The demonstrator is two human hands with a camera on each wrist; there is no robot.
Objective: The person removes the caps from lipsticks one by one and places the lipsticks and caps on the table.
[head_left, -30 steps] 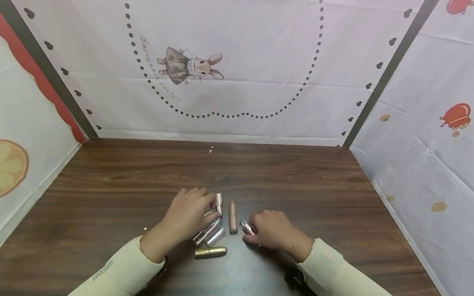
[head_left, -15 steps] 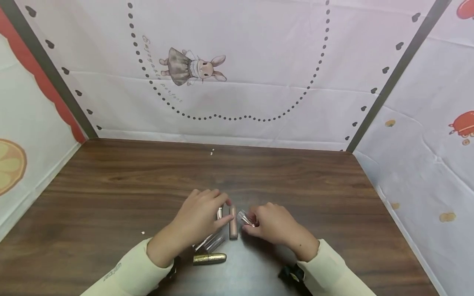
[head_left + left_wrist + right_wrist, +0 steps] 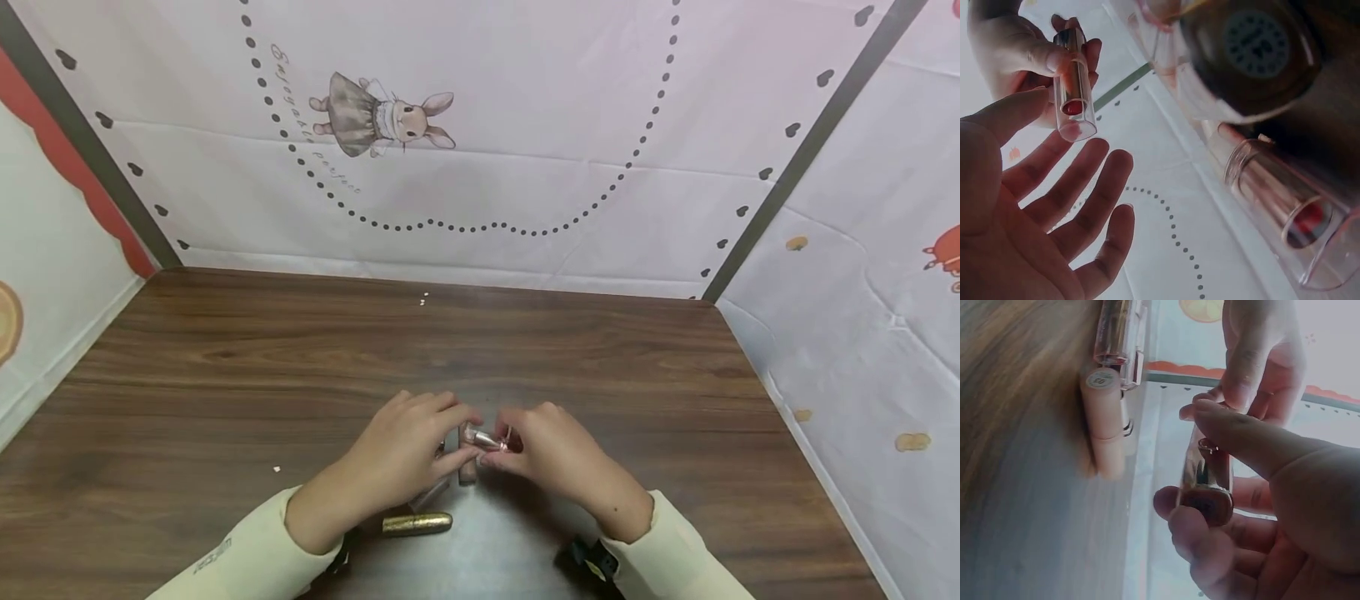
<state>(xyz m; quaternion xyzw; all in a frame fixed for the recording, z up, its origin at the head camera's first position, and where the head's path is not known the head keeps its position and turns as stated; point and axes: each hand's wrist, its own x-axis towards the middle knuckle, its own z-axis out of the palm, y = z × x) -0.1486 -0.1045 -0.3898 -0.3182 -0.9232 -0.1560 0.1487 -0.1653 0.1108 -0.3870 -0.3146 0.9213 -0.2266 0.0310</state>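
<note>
Over the near part of the desk [image 3: 247,367], about midway between its left and right edges, a lipstick [image 3: 489,440] with a clear cap [image 3: 1076,128] is held by the right hand [image 3: 555,458], thumb and fingers gripping its base end. Its long axis runs roughly along the desk's far edge, and the capped end points at the left hand [image 3: 401,442]; that relation seems to matter most, as the cap is the part nearest the left hand. That hand is open around the capped end, fingers loosely spread; whether a fingertip touches the cap, I cannot tell. Just below the pair, a pinkish-beige lipstick tube [image 3: 467,473] lies pointing toward the far edge. Nearer the person, a gold lipstick tube [image 3: 417,524] lies roughly parallel to that edge. Another clear-capped lipstick [image 3: 1285,203] is near the left hand, largely hidden from the head view. Farther out, tiny white scraps [image 3: 423,300] sit near the far edge, before a rabbit-printed backdrop [image 3: 525,100].
</note>
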